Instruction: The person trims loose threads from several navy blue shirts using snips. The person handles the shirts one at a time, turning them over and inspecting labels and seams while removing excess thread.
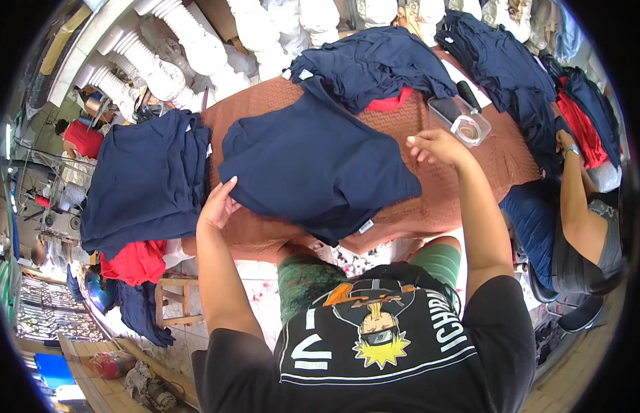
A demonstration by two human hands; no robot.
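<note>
A navy garment (313, 155) lies loosely spread in front of me on a table with a brown cloth (395, 220). A small white label shows at its near edge. My left hand (220, 205) is closed on the garment's left edge, with the thumb on top. My right hand (437, 148) hovers past the garment's right side, its thumb and fingertips pinched together. Whether something small is in that pinch I cannot make out. Beside this hand sits a clear plastic box (461, 120) with a roll of tape (466, 129) in it.
A stack of navy garments (144, 179) stands at the left, red fabric (135, 261) below it. More navy garments (375, 65) are heaped at the back, others (502, 72) at the right. A co-worker (584, 220) sits at the right, and white columns (196, 45) line the far side.
</note>
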